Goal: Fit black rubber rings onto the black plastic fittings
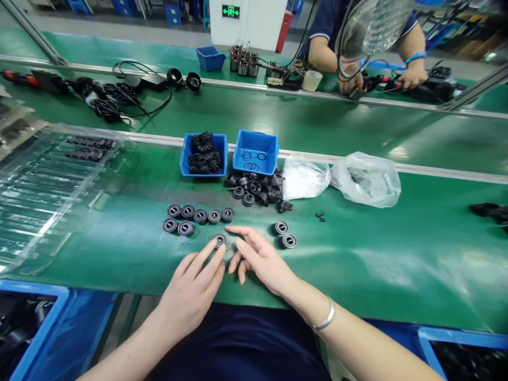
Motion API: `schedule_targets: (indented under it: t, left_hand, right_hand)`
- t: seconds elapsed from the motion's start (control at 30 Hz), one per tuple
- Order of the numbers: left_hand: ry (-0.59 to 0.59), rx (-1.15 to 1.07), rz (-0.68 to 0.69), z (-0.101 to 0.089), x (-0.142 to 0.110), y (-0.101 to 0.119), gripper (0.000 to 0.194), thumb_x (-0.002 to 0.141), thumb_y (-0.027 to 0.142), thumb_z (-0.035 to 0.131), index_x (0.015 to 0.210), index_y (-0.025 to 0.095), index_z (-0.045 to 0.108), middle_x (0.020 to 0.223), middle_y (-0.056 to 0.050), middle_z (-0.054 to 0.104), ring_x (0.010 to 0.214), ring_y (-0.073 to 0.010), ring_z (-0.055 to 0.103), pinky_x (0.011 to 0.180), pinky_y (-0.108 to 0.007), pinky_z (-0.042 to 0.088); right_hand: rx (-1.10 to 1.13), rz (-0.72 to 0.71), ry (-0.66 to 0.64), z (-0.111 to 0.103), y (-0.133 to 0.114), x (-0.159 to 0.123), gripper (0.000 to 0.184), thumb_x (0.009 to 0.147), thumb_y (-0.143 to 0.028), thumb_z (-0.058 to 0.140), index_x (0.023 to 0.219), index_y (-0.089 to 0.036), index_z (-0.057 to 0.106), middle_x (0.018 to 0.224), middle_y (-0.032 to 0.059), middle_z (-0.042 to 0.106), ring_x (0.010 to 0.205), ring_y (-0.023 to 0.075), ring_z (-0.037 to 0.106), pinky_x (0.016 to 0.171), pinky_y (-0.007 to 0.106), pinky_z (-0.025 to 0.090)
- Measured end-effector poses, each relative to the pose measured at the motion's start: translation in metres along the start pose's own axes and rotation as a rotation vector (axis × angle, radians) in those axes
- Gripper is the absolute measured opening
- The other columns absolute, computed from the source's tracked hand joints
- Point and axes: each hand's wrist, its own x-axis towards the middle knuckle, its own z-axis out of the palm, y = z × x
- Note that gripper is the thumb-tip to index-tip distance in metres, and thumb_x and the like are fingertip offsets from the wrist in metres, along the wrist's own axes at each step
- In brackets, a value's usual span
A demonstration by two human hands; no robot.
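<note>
My left hand (196, 288) lies flat on the green table (397, 254), fingers stretched toward a small black round part (220, 241) that its fingertips touch. My right hand (260, 256) rests beside it with fingers spread, its index finger reaching just above the same part. Neither hand grips anything. A row of finished black round parts (200, 215) sits to the upper left, with two more (178, 227) below it. Two other black parts (284, 235) lie to the right of my right hand.
Two blue bins stand behind: one with black rings (203, 154), one with thin O-rings (256, 152). A pile of black parts (256, 189) and two plastic bags (367, 179) lie nearby. A clear plastic tray (43, 190) is at left. Another person (357, 42) works across the belt.
</note>
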Motion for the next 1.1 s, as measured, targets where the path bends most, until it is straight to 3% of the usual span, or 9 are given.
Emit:
schedule_targets:
  t: [0.1,0.17,0.3,0.4,0.53,0.73,0.87,1.03,1.1]
  left_hand:
    - [0.002,0.042,-0.054,-0.004,-0.003,-0.014,0.036,0.098,0.007,0.037,0.12,0.01,0.065,0.151,-0.016,0.048,0.145,-0.0356,0.036,0.107,-0.05,0.039]
    - [-0.006,0.051,-0.055,-0.005,-0.004,-0.022,0.035,0.096,0.005,0.039,0.121,0.008,0.063,0.151,-0.019,0.048,0.146,-0.0367,0.034,0.107,-0.051,0.042]
    - [-0.032,0.04,-0.03,-0.003,-0.004,-0.035,0.039,0.091,-0.003,0.039,0.125,0.001,0.058,0.151,-0.025,0.044,0.149,-0.0378,0.027,0.115,-0.052,0.041]
    - [-0.02,0.028,-0.025,-0.001,-0.004,-0.041,0.042,0.089,-0.006,0.037,0.126,0.003,0.056,0.149,-0.024,0.045,0.149,-0.0362,0.026,0.117,-0.054,0.039]
    - [0.011,0.003,-0.017,-0.001,-0.004,-0.047,0.047,0.087,-0.009,0.035,0.126,0.005,0.055,0.146,-0.024,0.047,0.149,-0.0348,0.028,0.117,-0.055,0.04]
    - [0.078,-0.055,-0.001,-0.006,-0.003,-0.042,0.048,0.087,-0.007,0.04,0.131,0.007,0.052,0.145,-0.023,0.05,0.146,-0.0332,0.035,0.116,-0.054,0.041]
    - [-0.001,-0.023,0.074,-0.005,-0.002,-0.039,0.046,0.09,-0.004,0.038,0.13,0.008,0.057,0.146,-0.019,0.053,0.146,-0.0313,0.036,0.117,-0.053,0.039]
    - [-0.006,-0.024,0.016,-0.003,0.0,-0.039,0.043,0.089,-0.002,0.037,0.123,0.008,0.062,0.146,-0.021,0.052,0.146,-0.032,0.036,0.115,-0.052,0.041]
    - [0.03,-0.045,-0.027,-0.006,0.0,-0.035,0.044,0.087,-0.002,0.038,0.122,0.01,0.062,0.143,-0.02,0.055,0.141,-0.0321,0.043,0.111,-0.051,0.045]
  right_hand:
    - [-0.171,-0.168,0.065,-0.002,0.004,-0.015,0.028,0.099,-0.035,0.054,0.125,-0.024,0.055,0.123,0.0104,0.06,0.058,0.0066,0.064,0.045,0.02,0.052]
    - [-0.29,-0.263,0.111,-0.006,0.004,-0.028,0.02,0.1,-0.03,0.051,0.117,-0.024,0.06,0.137,0.0117,0.052,0.059,0.0057,0.063,0.044,0.02,0.05]
    - [-0.568,-0.445,0.249,-0.019,-0.004,-0.052,0.022,0.101,-0.019,0.047,0.114,-0.024,0.063,0.127,0.0111,0.058,0.06,0.0068,0.061,0.051,0.024,0.053]
    - [-0.789,-0.589,0.476,-0.035,-0.013,-0.064,0.022,0.097,-0.013,0.051,0.111,-0.023,0.065,0.121,0.0111,0.06,0.058,0.0077,0.058,0.058,0.028,0.055]
    - [-0.93,-0.6,0.717,-0.055,-0.021,-0.066,0.019,0.095,-0.016,0.055,0.112,-0.022,0.063,0.117,0.01,0.059,0.059,0.0092,0.054,0.057,0.029,0.052]
    - [-0.983,-0.453,0.64,-0.061,-0.012,-0.055,0.031,0.091,-0.021,0.062,0.12,-0.021,0.052,0.109,0.0074,0.052,0.063,0.0099,0.051,0.058,0.029,0.05]
    - [-1.029,-0.456,0.654,-0.06,-0.004,-0.052,0.024,0.093,-0.02,0.058,0.115,-0.021,0.052,0.107,0.0067,0.052,0.062,0.01,0.049,0.064,0.03,0.051]
    - [-1.019,-0.48,0.579,-0.053,-0.001,-0.054,0.026,0.093,-0.02,0.058,0.118,-0.022,0.05,0.108,0.0076,0.052,0.065,0.0116,0.05,0.063,0.029,0.051]
    - [-1.011,-0.489,0.509,-0.048,0.001,-0.054,0.028,0.094,-0.019,0.057,0.12,-0.022,0.049,0.109,0.0083,0.052,0.067,0.0119,0.051,0.066,0.03,0.052]
